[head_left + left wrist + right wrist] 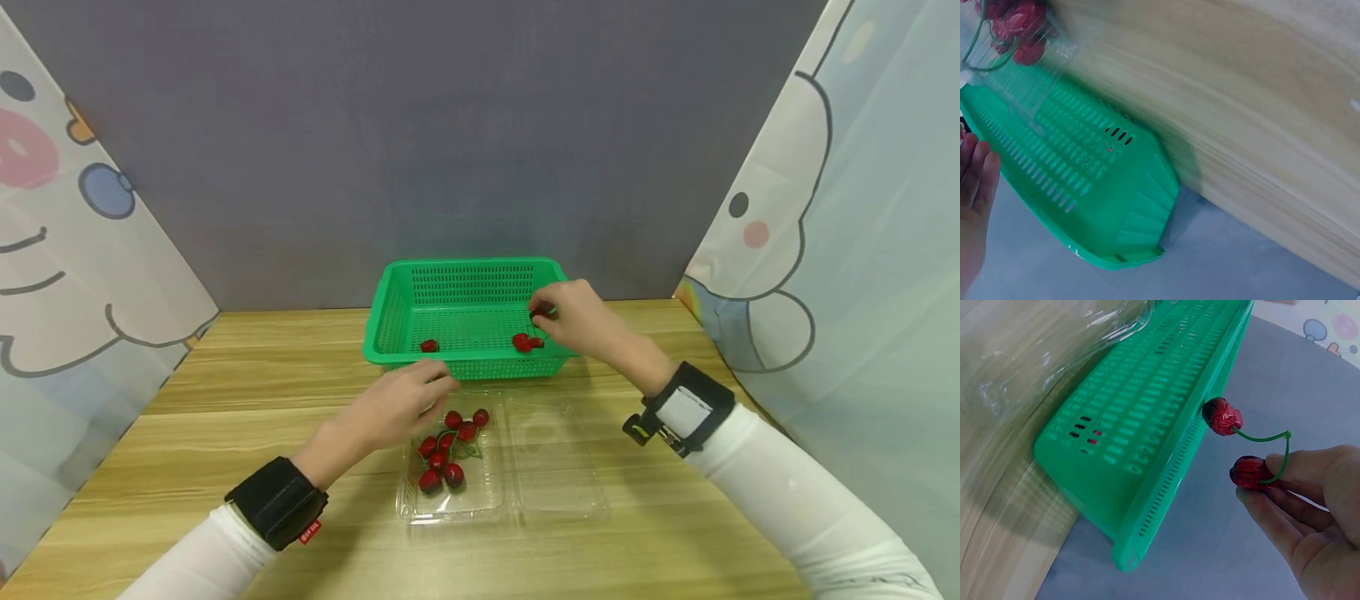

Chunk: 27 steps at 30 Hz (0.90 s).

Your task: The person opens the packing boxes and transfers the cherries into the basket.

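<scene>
My right hand (576, 321) is over the right side of a green plastic basket (372, 321). Thumb and fingers pinch one red cherry (1250, 472) of a pair; its twin (1222, 416) hangs from the joined green stem. Lower left of the basket, my left hand (405, 402) hovers above the edge of a clear plastic box (487, 492), holding nothing, its fingers loosely bent. Several dark red cherries (446, 442) with green stems lie in that box.
Inside the basket a lone cherry (428, 345) lies near the front left. The box's clear lid (558, 467) is folded open to the right on the wooden table (262, 400). A grey wall (480, 150) stands behind the basket.
</scene>
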Available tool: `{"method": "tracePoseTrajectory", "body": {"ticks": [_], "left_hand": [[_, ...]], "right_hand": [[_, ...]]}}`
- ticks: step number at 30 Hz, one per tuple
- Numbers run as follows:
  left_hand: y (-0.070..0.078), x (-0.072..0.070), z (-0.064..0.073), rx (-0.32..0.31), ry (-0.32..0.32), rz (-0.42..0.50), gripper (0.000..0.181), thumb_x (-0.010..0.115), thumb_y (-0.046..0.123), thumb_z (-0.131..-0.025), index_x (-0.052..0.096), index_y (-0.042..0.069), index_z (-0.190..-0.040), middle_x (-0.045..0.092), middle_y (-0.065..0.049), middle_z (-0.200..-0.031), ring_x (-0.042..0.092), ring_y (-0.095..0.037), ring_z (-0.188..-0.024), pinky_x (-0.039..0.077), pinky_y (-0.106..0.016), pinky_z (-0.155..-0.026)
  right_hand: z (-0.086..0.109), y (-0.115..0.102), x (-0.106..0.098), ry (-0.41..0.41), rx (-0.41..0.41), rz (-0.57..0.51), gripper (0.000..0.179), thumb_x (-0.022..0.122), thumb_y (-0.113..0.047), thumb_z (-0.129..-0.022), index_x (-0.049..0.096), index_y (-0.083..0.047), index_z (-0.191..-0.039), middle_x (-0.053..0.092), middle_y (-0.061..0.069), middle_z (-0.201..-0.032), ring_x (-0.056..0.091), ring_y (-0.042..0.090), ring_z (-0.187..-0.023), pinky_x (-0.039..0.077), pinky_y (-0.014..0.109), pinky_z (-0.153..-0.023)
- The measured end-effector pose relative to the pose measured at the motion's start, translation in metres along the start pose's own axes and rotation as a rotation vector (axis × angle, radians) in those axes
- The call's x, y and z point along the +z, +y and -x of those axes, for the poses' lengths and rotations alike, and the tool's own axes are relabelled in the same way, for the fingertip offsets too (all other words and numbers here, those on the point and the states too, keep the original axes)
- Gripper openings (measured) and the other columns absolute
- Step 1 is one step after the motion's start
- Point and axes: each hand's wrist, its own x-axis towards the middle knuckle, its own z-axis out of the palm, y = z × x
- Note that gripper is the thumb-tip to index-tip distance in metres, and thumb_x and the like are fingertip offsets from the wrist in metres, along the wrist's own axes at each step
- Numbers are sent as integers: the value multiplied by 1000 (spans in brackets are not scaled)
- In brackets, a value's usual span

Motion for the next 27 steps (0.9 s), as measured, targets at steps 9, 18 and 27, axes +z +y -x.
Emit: {"method": "tracePoseTrajectory", "body": {"ticks": [9,18,27], "left_hand": [[4,10,5,-60,-89,45,15,69,11,-92,68,15,-107,58,6,-98,59,-7,-86,47,-17,-72],[7,14,7,-65,-139,57,14,70,12,-92,68,13,-105,59,4,-97,60,-7,-82,48,-18,-70],[7,15,8,-74,-164,76,15,69,12,-93,69,9,-107,61,0,-97,61,-10,-84,49,-20,-72]], "right_hand": [[-4,12,-3,12,59,5,10,71,-2,-89,73,-2,-99,69,6,-93,69,20,-84,53,28,-70],[-5,26,-2,10,104,-2,11,70,-2,-90,73,-2,-101,69,7,-96,68,22,-87,53,31,-73],[-6,39,4,1,136,8,13,69,-2,-91,72,0,-103,69,9,-97,68,24,-89,53,32,-74]]}}
